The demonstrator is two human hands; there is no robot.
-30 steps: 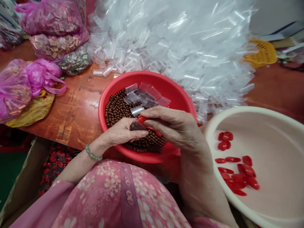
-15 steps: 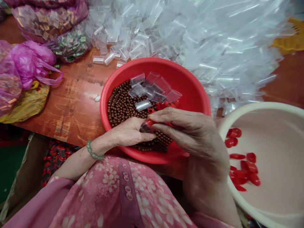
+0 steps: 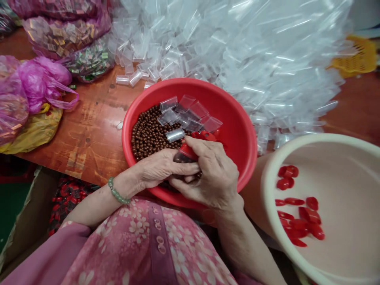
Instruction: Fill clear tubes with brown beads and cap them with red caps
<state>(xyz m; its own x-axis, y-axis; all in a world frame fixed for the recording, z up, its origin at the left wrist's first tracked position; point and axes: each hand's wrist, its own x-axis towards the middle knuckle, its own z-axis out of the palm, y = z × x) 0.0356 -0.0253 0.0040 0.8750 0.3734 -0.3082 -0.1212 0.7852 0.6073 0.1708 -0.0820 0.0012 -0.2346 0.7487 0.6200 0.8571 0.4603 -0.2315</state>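
Both hands meet over the near part of a red basin (image 3: 246,130). My left hand (image 3: 162,166), a green bead bracelet at its wrist, grips a small clear tube (image 3: 181,158) with dark contents and a red cap (image 3: 187,150). Closed around the capped end, my right hand (image 3: 212,170) presses against the red cap with its fingers. Brown beads (image 3: 151,134) fill the basin's left side. On top of them lie several empty clear tubes (image 3: 175,135), and more red caps (image 3: 208,135) sit just beyond my right hand.
A white tub (image 3: 350,142) with several red caps stands at the right. Behind the basin spreads a large heap of clear tubes (image 3: 231,47). Pink bags (image 3: 41,81) lie at the left on the wooden table (image 3: 97,118); a yellow basket (image 3: 358,55) is at the back right.
My right hand has moved down and left and closed around the tube and cap, its thumb now lower near my left fingers. The view has shifted slightly.
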